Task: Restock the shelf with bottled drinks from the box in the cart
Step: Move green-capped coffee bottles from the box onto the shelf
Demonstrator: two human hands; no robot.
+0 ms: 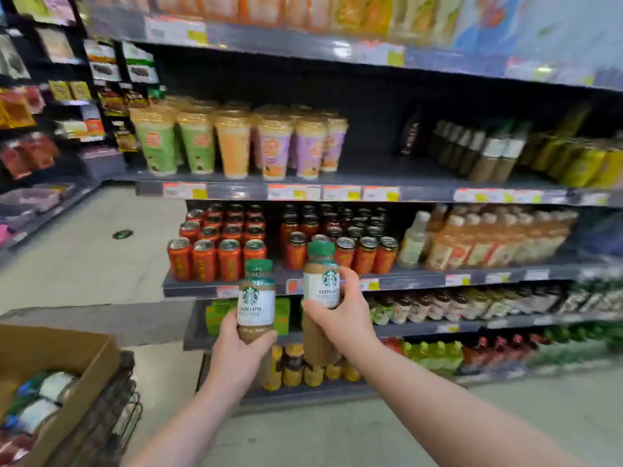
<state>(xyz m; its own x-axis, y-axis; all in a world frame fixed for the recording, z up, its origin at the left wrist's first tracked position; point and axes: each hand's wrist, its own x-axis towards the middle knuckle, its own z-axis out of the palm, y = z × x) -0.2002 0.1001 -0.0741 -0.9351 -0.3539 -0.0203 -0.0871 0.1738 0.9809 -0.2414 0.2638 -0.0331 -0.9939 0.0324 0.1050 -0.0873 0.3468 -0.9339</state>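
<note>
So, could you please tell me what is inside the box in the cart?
Bottles with white labels lie in the box, blurred; some green and blue shows among them. The box wall hides the rest, so the count is unclear.

head-worn wide view, facing shelves (371,193), hands near

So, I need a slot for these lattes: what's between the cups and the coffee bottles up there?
Head view: bare shelf, except one dark pack at the back near the bottles.
</note>
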